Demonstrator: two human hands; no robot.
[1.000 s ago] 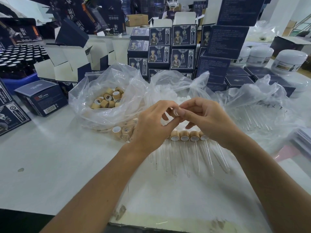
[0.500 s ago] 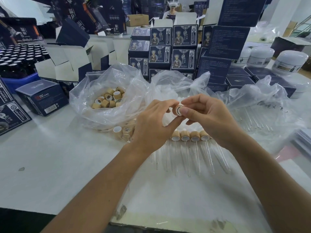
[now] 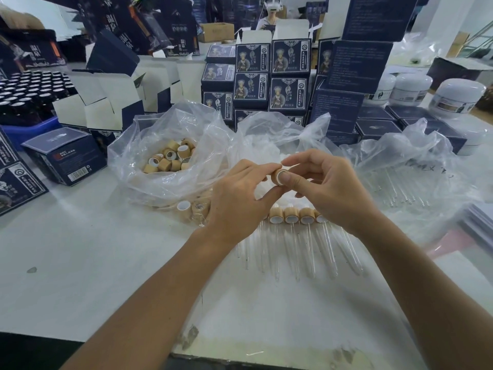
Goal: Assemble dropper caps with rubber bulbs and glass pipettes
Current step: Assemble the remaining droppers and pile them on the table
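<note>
A tan wooden dropper cap [image 3: 277,176] with a white inner lining is held between both hands above the table. My left hand [image 3: 240,201] pinches it from the left and my right hand [image 3: 328,185] pinches it from the right, thumb over its open end. Below the hands lies a row of assembled droppers [image 3: 290,217], caps in line and glass pipettes pointing toward me. A clear bag of loose wooden caps [image 3: 170,158] sits to the left. A bag of white rubber bulbs [image 3: 269,150] is behind the hands. A bag of glass pipettes [image 3: 400,182] lies to the right.
Stacks of dark blue printed boxes [image 3: 272,76] stand behind the bags. Open white-lined cartons [image 3: 106,102] and a blue crate of dark bottles [image 3: 26,97] are at the left. White jars [image 3: 458,97] stand at the right. A loose cap [image 3: 184,206] lies by the left bag.
The cap has come into plain view between my fingertips. Both hands shifted slightly while turning it, and its white-lined open end now faces me.
</note>
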